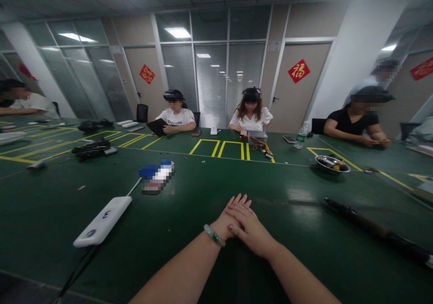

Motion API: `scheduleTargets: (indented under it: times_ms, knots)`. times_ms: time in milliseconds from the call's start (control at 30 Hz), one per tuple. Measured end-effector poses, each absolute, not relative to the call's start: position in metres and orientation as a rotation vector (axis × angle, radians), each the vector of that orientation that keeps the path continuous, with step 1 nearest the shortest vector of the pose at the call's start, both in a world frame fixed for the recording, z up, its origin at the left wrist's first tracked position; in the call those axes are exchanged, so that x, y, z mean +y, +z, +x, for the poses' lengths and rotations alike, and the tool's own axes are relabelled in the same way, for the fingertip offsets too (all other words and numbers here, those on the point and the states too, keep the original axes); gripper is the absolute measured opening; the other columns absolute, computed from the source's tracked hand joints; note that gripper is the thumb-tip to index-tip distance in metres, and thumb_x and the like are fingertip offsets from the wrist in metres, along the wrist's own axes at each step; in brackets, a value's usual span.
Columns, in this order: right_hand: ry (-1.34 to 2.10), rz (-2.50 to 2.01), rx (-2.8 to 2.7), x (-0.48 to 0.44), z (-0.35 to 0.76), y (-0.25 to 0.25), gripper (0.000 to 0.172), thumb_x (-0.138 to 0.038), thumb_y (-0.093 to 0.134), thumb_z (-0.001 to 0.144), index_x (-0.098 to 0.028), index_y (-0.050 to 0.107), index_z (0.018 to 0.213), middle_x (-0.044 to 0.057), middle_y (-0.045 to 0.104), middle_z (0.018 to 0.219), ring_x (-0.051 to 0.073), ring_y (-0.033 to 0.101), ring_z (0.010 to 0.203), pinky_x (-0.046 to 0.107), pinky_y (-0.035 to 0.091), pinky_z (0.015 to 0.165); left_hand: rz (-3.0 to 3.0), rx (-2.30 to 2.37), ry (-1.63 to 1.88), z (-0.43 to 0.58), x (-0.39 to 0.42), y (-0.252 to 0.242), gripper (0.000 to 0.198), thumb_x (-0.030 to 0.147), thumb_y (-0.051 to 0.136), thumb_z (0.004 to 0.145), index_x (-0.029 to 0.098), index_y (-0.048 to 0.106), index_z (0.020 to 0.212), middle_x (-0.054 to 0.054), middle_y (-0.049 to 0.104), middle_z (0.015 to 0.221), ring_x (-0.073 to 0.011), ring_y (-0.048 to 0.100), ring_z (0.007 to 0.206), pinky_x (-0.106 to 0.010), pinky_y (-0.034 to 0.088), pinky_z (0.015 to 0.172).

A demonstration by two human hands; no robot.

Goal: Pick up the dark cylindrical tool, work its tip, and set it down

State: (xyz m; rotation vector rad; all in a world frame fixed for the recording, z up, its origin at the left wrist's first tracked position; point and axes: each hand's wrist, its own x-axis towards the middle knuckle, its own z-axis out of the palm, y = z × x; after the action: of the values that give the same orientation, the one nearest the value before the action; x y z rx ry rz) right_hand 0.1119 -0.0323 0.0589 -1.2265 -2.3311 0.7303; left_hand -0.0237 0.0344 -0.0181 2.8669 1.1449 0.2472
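Note:
On the green tabletop in front of me, my two hands lie one over the other. My left hand is underneath, flat, with its fingertips pointing away from me. A pale green bangle circles the left wrist. My right hand rests across the back of the left, fingers stretched out and its thumb lying toward the left wrist. Neither hand holds an object. Left of them is a white power bank-like device with a dark strap. Beyond it lies a partly blurred blue and white item.
A long black tool lies at right. Farther back are a metal bowl with small items, a plastic bottle, coloured wires and black cables. Yellow tape lines mark the table. Several people sit around it.

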Motion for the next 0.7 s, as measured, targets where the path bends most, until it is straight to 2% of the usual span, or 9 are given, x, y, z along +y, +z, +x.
scheduleTargets:
  times_ms: [100,233,400,567,700]
  knots:
    - [0.732,-1.229,-2.334,-0.032,0.112,0.059,0.052,-0.057,0.041,0.094,-0.037,0.041,0.142,-0.001,0.033,0.151,0.023,0.025,0.140,0.047,0.013,0.115,2.845,1.137,0.250,-0.024,0.034,-0.017,0.074,0.045,0.041,0.092,0.026,0.005,0.153,-0.001,0.000,0.160,-0.0265,-0.008,0.146,-0.048,0.000,0.117]
    - [0.736,-1.217,-2.339,-0.032,0.113,0.060,0.052,-0.058,0.041,0.094,-0.038,0.041,0.142,-0.001,0.034,0.150,0.023,0.025,0.140,0.048,0.014,0.115,2.807,1.123,0.228,-0.024,0.032,-0.009,0.070,0.046,0.040,0.092,0.026,0.012,0.153,-0.002,0.007,0.159,-0.0264,-0.006,0.146,-0.049,0.000,0.117]
    - [0.650,-1.170,-2.343,-0.026,0.127,0.055,0.054,-0.053,0.045,0.093,-0.030,0.044,0.141,0.003,0.039,0.147,0.023,0.031,0.137,0.043,0.020,0.115,2.746,1.100,0.249,-0.024,0.027,0.007,0.066,0.050,0.035,0.094,0.025,0.017,0.152,-0.003,0.011,0.159,-0.0267,0.002,0.146,-0.047,0.004,0.117]
    - [0.264,-1.469,-2.046,-0.001,0.185,0.037,0.053,-0.049,0.038,0.093,-0.024,0.047,0.139,0.006,0.043,0.144,0.022,0.036,0.134,0.039,0.028,0.113,2.622,1.190,0.354,-0.024,0.021,0.023,0.070,0.063,0.027,0.093,0.024,0.018,0.152,-0.004,0.013,0.159,-0.0252,0.007,0.146,-0.045,0.010,0.118]
    - [-0.193,-1.988,-1.569,0.018,0.253,0.023,0.066,-0.055,0.029,0.091,-0.012,0.044,0.140,0.016,0.033,0.147,0.031,0.028,0.136,0.048,0.025,0.111,2.570,1.160,0.289,-0.026,0.019,0.031,0.074,0.070,0.024,0.091,0.027,0.019,0.151,-0.002,0.012,0.159,-0.0257,0.007,0.146,-0.047,0.012,0.118]
